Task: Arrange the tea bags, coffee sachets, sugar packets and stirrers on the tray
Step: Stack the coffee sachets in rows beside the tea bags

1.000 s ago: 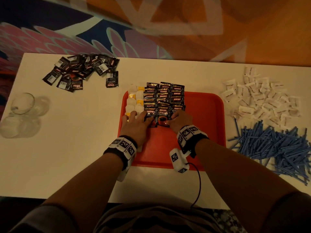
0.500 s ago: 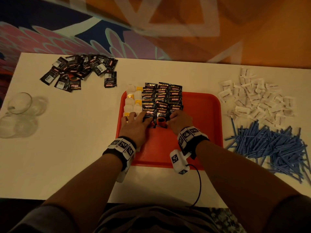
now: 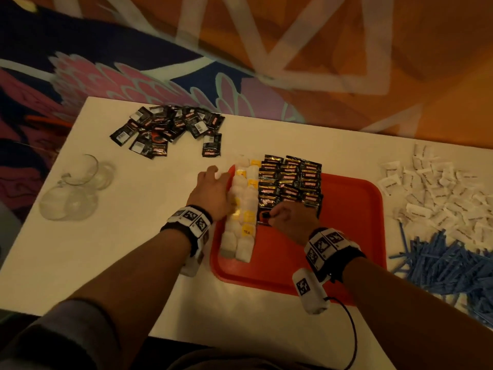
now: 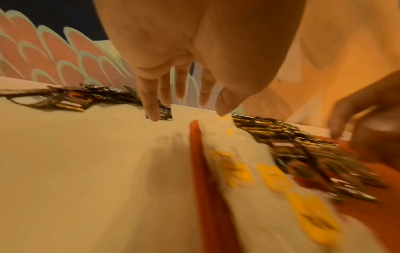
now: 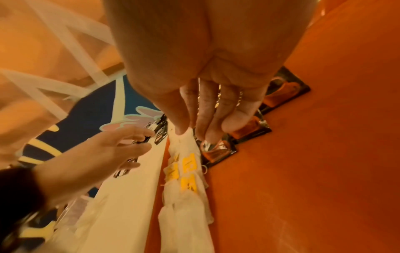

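- Head view: the red plastic tray [image 3: 354, 222] sits on the white counter [image 3: 133, 236], with two columns of white tea bags with yellow tags [image 3: 241, 209] along its left edge and rows of black foil coffee sachets [image 3: 290, 180] just beside them.
- The right hand [image 3: 290, 217] rests at the near end of the sachet rows, fingers [image 5: 207, 119] extended and pressing the nearest sachet flat. No pinch or curl round it is visible.
- The left hand [image 3: 213, 190] hovers over the tray's left rim, fingers [image 4: 151, 102] spread and holding nothing. It points toward the loose pile of black coffee sachets [image 3: 170, 129] at the counter's far left.
- Still off the tray: the heap of white paper sugar packets [image 3: 440, 193] and the pile of thin blue plastic stirrers [image 3: 448, 263], both on the counter to the tray's right.
- Judgement: the step in hand is extending the coffee rows.
- Recommended: keep the right hand pinning the last row while the left fetches one sachet, preferably the stray nearest the tray. Lay it label-up, overlapping like its neighbours.
- Risk: foil slides on foil, and a sideways nudge may disturb the tea bag columns.
- The tray's right half appears free; it should be reserved for sugar and stirrers.
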